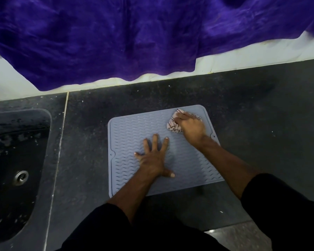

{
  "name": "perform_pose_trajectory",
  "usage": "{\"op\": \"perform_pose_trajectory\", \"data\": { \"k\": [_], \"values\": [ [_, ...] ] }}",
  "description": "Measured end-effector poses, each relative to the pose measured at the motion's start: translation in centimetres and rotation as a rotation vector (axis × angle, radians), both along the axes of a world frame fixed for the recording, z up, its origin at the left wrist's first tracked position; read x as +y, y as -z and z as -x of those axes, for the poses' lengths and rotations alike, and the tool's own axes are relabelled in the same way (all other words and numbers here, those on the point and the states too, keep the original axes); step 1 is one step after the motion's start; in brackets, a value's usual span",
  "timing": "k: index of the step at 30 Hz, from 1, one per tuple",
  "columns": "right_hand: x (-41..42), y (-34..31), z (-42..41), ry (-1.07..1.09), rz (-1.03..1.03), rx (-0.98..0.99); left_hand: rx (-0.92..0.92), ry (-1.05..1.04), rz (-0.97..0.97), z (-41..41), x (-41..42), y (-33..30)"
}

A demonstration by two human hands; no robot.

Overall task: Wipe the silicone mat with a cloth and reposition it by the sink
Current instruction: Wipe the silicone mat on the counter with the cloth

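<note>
One camera sits on the person's head and looks steeply down and forward over a dark counter [243,109]. It is near enough that both forearms run up from the bottom edge. The mat [134,127] lies at the middle, the sink [49,124] at the left edge, and a purple cloth [116,42] fills the top. The wide lens bends the counter's back edge.

Bare counter [252,113] right of mat [127,134]; sink [16,142] left; purple fabric [116,42] overhangs rear.
</note>
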State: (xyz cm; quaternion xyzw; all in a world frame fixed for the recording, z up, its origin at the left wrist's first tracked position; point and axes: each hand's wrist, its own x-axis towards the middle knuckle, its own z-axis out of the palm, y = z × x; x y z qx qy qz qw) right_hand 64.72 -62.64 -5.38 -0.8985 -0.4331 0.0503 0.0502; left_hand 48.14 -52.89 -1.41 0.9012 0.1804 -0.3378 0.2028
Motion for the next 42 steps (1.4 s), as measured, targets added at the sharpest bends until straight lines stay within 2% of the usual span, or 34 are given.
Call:
{"op": "perform_pose_trajectory", "data": {
  "k": [3,7,9,12,18,21,24,28,30,33,35,37,42],
  "values": [
    [-2.1,0.0,-1.5,0.021,0.028,-0.001,-0.005,0.005,-0.002,0.2,0.1,0.1],
    [-2.2,-1.2,-3.5,0.211,0.033,-0.001,-0.006,0.009,-0.003,0.1,0.1,0.4],
    [-1.0,-1.2,-2.9,0.110,-0.045,-0.012,0.005,0.006,-0.014,-0.1,0.1,0.6],
    [-0.2,-0.5,-2.0,-0.003,0.022,-0.001,0.020,0.002,-0.011,-0.2,0.2,0.9],
    [-1.0,-1.3,-5.1,0.265,0.055,-0.065,-0.014,0.009,0.004,0.1,0.3,0.9],
    [0.2,-1.3,-4.9,0.171,-0.039,-0.041,-0.010,0.006,-0.006,0.0,0.2,0.7],
    [0.0,-0.2,-3.9,0.021,0.066,-0.053,-0.007,-0.001,0.000,0.1,0.2,0.6],
    [-3.0,-1.1,-5.7,0.149,0.052,-0.122,-0.024,0.003,0.009,0.2,0.2,0.6],
    [-3.1,-1.9,-6.3,0.247,0.027,-0.084,-0.020,0.003,0.005,0.1,0.1,0.6],
    [-1.1,-1.8,-4.6,0.192,-0.079,-0.072,-0.013,-0.006,0.003,-0.1,0.1,0.7],
    [-0.2,-0.9,-2.9,0.083,-0.027,-0.082,-0.005,-0.014,-0.003,-0.1,0.1,0.8],
    [-0.6,-0.6,-2.7,0.076,0.039,-0.076,-0.007,-0.017,-0.007,0.0,0.1,0.9],
    [-2.0,-1.6,-5.0,0.281,0.112,-0.104,-0.025,-0.012,-0.001,0.1,0.1,1.0]
  ]
}}
